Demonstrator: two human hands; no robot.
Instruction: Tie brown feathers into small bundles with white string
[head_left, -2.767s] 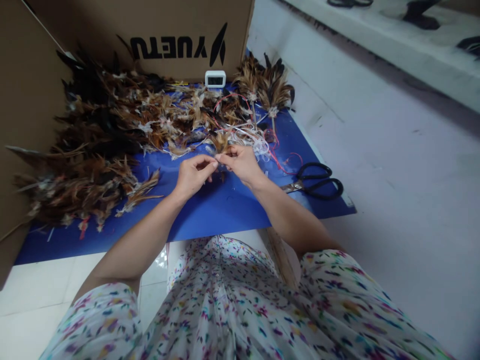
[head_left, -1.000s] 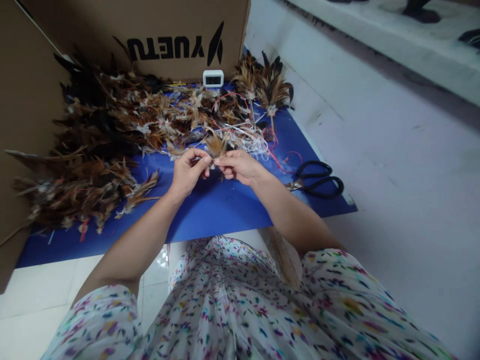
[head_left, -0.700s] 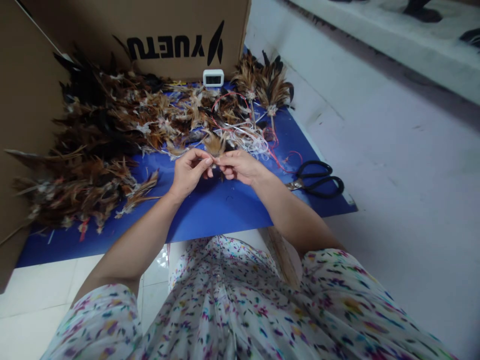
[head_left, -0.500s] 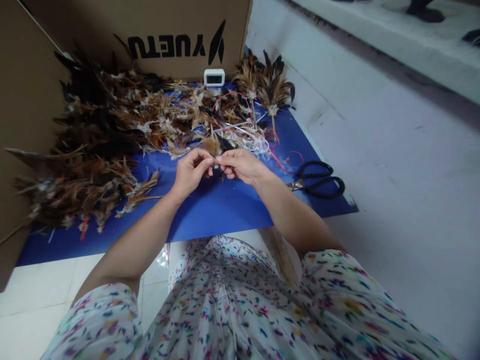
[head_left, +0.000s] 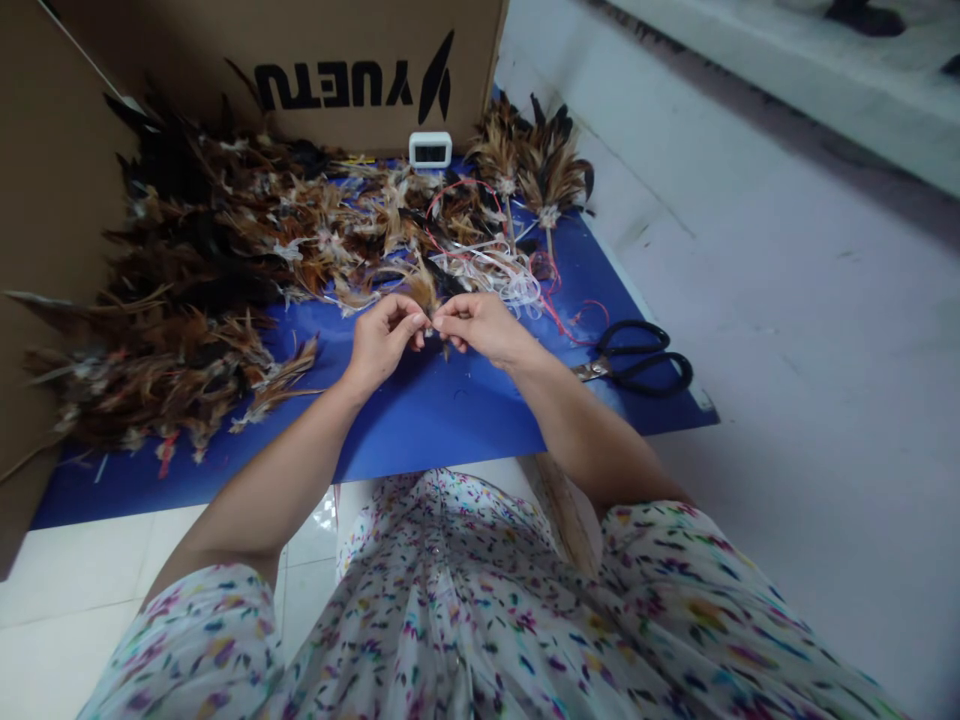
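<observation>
Over the blue board (head_left: 420,420), my left hand (head_left: 384,338) and my right hand (head_left: 480,328) meet with thumbs and fingers pinched close together. A small bunch of brown and black feathers (head_left: 424,288) sticks up between and behind the fingertips, its lower end showing just beneath them. Both hands seem closed on this bunch; any thread at the fingertips is too small to make out. Just beyond the hands lies a tangle of white strips (head_left: 499,272), with pink-red string (head_left: 551,300) beside it.
Heaps of brown feathers (head_left: 300,220) cover the back and left. Two feather bunches on sticks (head_left: 551,175) lie at the back right. Black-handled scissors (head_left: 637,360) rest by the right edge. A small white digital clock (head_left: 430,150) stands before a cardboard box (head_left: 337,40). A wall (head_left: 787,330) rises at right.
The right fingers have shifted slightly and bent closer around the bunch, beside the left fingertips. The rest of the scene moves only slightly with the head.
</observation>
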